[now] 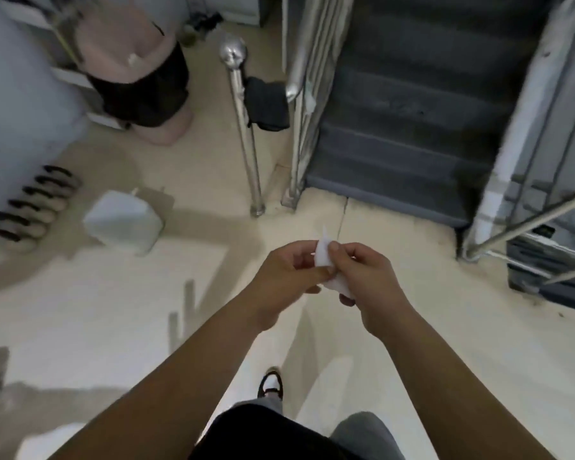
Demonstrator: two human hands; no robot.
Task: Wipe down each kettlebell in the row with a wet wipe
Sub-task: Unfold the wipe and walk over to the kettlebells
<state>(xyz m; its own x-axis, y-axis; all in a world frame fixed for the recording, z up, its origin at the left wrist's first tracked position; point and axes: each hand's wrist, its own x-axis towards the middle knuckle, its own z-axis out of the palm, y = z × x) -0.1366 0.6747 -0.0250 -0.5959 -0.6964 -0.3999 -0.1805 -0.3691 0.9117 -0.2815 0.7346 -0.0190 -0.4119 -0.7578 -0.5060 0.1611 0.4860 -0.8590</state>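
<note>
Between both hands (pixel 329 277), crumpled white wipe (pixel 324 258)

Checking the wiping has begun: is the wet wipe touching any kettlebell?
Apart. The head view shows the wet wipe pinched between both hands, the kettlebells lying far left on the floor.

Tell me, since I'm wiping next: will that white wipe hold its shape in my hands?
Probably not. The wipe looks thin and creased, bending between the left hand and right hand, so it is likely floppy and light. Both hands pinch it, which probably keeps it spread.
</note>
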